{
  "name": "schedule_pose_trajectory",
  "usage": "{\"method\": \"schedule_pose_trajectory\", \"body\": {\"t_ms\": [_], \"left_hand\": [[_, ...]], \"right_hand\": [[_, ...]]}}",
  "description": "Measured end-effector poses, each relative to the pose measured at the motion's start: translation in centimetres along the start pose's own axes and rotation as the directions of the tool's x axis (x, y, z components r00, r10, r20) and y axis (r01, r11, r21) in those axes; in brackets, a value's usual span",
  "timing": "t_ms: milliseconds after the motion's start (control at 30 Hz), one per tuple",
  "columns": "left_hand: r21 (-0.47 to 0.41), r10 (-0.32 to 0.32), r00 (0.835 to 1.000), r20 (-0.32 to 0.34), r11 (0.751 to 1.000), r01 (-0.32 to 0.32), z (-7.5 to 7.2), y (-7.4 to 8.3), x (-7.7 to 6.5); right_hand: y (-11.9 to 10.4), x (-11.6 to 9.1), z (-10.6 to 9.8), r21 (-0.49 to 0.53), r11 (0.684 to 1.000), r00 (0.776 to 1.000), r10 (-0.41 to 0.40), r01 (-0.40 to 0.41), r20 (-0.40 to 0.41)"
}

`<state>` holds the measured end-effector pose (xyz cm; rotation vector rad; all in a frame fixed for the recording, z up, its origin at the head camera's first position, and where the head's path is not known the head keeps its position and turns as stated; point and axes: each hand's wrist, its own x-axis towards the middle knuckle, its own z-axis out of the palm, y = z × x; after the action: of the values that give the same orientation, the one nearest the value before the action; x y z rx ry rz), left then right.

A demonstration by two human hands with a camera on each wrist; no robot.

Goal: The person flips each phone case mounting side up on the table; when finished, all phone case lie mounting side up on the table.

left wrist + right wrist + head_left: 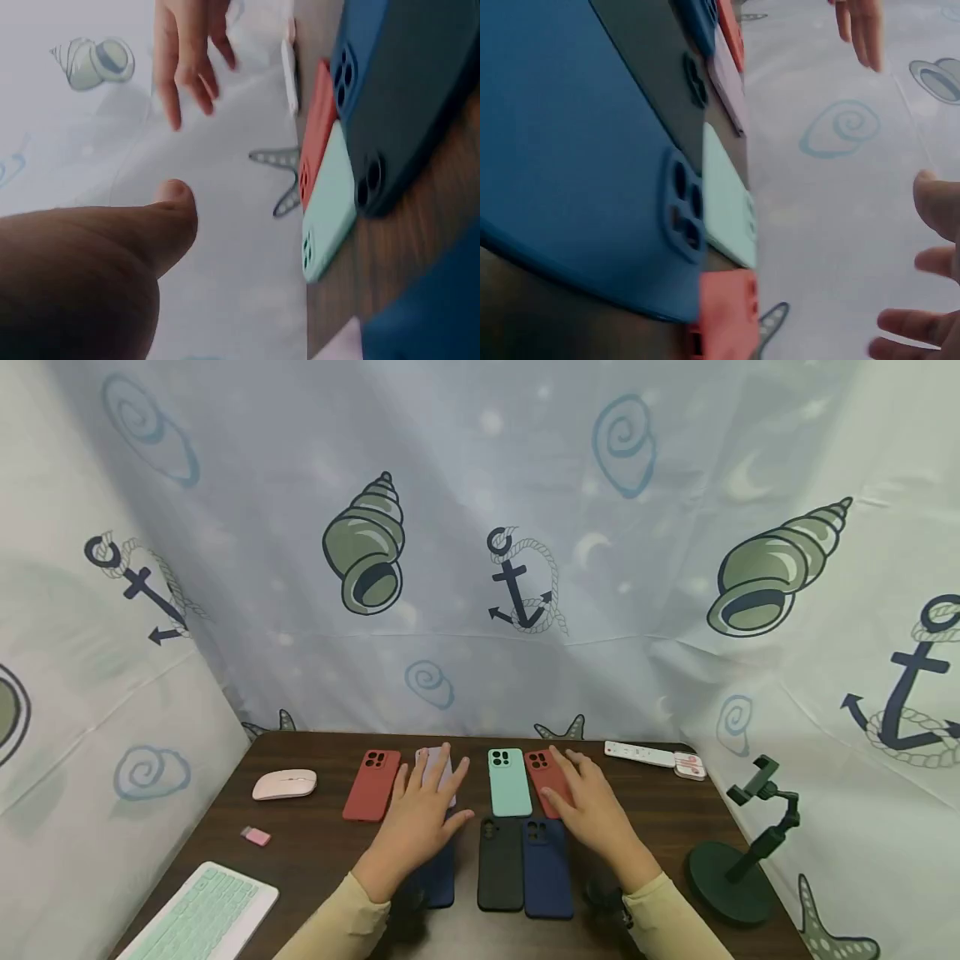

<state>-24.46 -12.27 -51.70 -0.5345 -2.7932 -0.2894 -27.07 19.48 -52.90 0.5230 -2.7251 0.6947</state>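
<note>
My left hand point(412, 828) spreads its fingers above a lilac phone case point(433, 758) and a blue phone case point(441, 878), hiding parts of both. A red phone case point(371, 787) lies just left of its fingers. My right hand point(597, 810) is also spread, its fingers overlapping a second red phone case point(537, 763) in the head view. Between the hands lie a mint phone case point(510, 785), a black phone case point(500, 868) and a navy phone case point(547, 872). In the left wrist view, the left thumb point(161, 225) stands apart from the cases, holding nothing.
On the left of the dark wooden table are a white mouse point(285, 784), a pink USB stick point(257, 836) and a white keyboard with mint keys point(206, 914). A white remote point(639, 754) and a small white-and-pink item point(689, 766) lie back right. A dark green stand point(731, 881) rises at right.
</note>
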Motion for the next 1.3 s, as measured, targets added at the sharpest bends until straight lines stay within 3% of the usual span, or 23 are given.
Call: {"method": "schedule_pose_trajectory", "body": {"t_ms": [200, 367, 467, 633, 700, 833, 1067, 1300], "left_hand": [[-0.048, 0.097, 0.993, 0.065, 0.994, -0.094, 0.3, 2.4, -0.4], [-0.085, 0.162, 0.976, 0.147, 0.985, -0.151, 0.8, 4.2, -0.8], [-0.089, 0.193, 0.963, 0.188, 0.98, -0.179, 1.5, 5.2, -1.0], [-0.121, 0.275, 0.928, 0.25, 0.96, -0.252, 2.6, 7.3, -1.2], [-0.143, 0.3, 0.914, 0.273, 0.952, -0.27, 2.8, 8.2, -1.2], [-0.175, 0.32, 0.89, 0.326, 0.945, -0.276, 3.3, 9.8, -0.9], [-0.188, 0.349, 0.839, 0.418, 0.937, -0.296, 4.0, 12.0, -0.6], [-0.24, 0.4, 0.803, 0.442, 0.915, -0.324, 5.1, 12.9, -1.1]], "right_hand": [[0.5, -1.8, 1.1, 0.115, 0.99, 0.997, 0.076, -0.077, 0.011], [1.1, -3.0, 2.0, 0.223, 0.955, 0.981, 0.183, -0.194, 0.066], [1.5, -3.6, 2.6, 0.322, 0.896, 0.952, 0.272, -0.304, 0.142], [2.0, -4.8, 3.3, 0.461, 0.749, 0.877, 0.372, -0.477, 0.303], [2.3, -5.1, 3.5, 0.504, 0.7, 0.862, 0.384, -0.506, 0.331], [2.9, -5.4, 3.9, 0.564, 0.638, 0.851, 0.4, -0.524, 0.34], [3.8, -5.5, 5.0, 0.59, 0.618, 0.854, 0.388, -0.519, 0.346], [4.3, -5.6, 4.9, 0.58, 0.651, 0.872, 0.352, -0.489, 0.34]]}}
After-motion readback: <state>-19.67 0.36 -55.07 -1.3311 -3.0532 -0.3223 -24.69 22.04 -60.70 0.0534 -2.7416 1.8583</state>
